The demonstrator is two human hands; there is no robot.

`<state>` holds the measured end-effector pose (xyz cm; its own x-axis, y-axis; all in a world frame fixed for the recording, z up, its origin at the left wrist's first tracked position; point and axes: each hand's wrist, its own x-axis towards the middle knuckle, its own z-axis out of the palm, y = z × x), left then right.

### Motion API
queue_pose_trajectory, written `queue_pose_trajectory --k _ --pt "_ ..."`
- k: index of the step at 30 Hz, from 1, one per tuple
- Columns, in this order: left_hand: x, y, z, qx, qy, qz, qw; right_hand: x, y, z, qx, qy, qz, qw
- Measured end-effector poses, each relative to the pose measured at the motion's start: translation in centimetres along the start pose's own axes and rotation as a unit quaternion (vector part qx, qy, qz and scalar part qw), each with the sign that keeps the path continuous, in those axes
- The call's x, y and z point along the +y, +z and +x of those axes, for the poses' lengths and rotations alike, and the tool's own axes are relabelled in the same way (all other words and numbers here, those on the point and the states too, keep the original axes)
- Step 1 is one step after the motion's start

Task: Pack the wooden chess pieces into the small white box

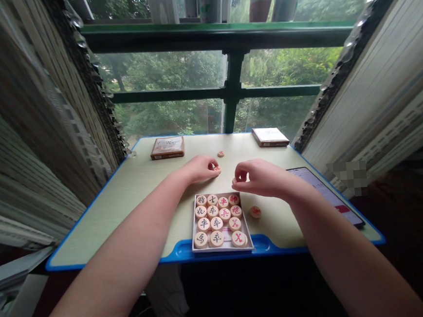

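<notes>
Several round wooden xiangqi pieces with black or red characters stand in rows in a shallow white box [194, 228] at the table's near edge. Beyond the box, my left hand [202, 168] pinches a red-marked xiangqi piece [217, 169] at the table surface. My right hand [252, 176] is closed, its thumb and fingers round another xiangqi piece [234, 180] just past the box's far right corner; that piece's face is hidden. One loose red piece [255, 212] lies right of the box, and another loose piece [221, 154] lies farther back.
The pale folding table [128, 214] has a blue rim. At its back are a flat brown box [167, 148] on the left and a white-topped box [270, 137] on the right. A tablet [326, 193] lies by the right edge. Curtains [359, 83] flank the window.
</notes>
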<state>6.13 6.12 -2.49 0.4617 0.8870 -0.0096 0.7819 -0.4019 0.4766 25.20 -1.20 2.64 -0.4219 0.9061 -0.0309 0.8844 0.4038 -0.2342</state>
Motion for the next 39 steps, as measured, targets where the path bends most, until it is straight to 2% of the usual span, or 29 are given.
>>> queue_pose_trajectory --k 3,9,13,15,18,21,23,25,29,34,39 --pt "-0.1 0.0 0.0 0.001 0.000 0.009 1.000 -0.3 -0.3 -0.3 -0.037 -0.018 0.031 0.999" --pt "0.0 -0.1 0.0 0.015 0.006 0.029 0.999 -0.3 -0.7 -0.6 0.041 -0.033 0.068 0.996" --pt "0.7 -0.5 -0.2 0.032 -0.014 -0.017 0.999 -1.0 -0.7 -3.8 0.048 -0.041 0.090 0.994" --pt "1.3 -0.9 -0.3 0.039 -0.041 -0.083 0.995 -1.8 0.1 -6.6 0.062 -0.041 0.111 0.991" --pt "2.4 -1.7 -0.9 0.025 -0.096 -0.211 0.972 -3.0 2.6 -10.4 0.066 -0.053 0.143 0.986" --pt "3.3 -2.4 -2.0 -0.025 -0.159 -0.249 0.955 -3.8 5.4 -11.9 0.112 -0.031 0.126 0.985" --pt "3.5 -2.6 -3.0 -0.052 -0.196 -0.238 0.950 -4.0 6.5 -11.7 0.139 -0.014 0.116 0.983" --pt "3.4 -2.5 -4.0 -0.062 -0.221 -0.245 0.942 -3.9 6.8 -10.9 0.133 -0.005 0.099 0.986" --pt "2.6 -1.8 -4.7 -0.014 -0.229 -0.278 0.933 -3.4 6.0 -9.3 0.115 0.004 0.062 0.991" --pt "1.5 -1.1 -3.4 0.055 -0.217 -0.326 0.919 -2.7 5.1 -7.4 0.094 0.003 0.037 0.995" --pt "0.5 -0.8 -1.5 0.096 -0.205 -0.334 0.915 -2.1 4.3 -4.8 0.087 -0.013 -0.002 0.996"
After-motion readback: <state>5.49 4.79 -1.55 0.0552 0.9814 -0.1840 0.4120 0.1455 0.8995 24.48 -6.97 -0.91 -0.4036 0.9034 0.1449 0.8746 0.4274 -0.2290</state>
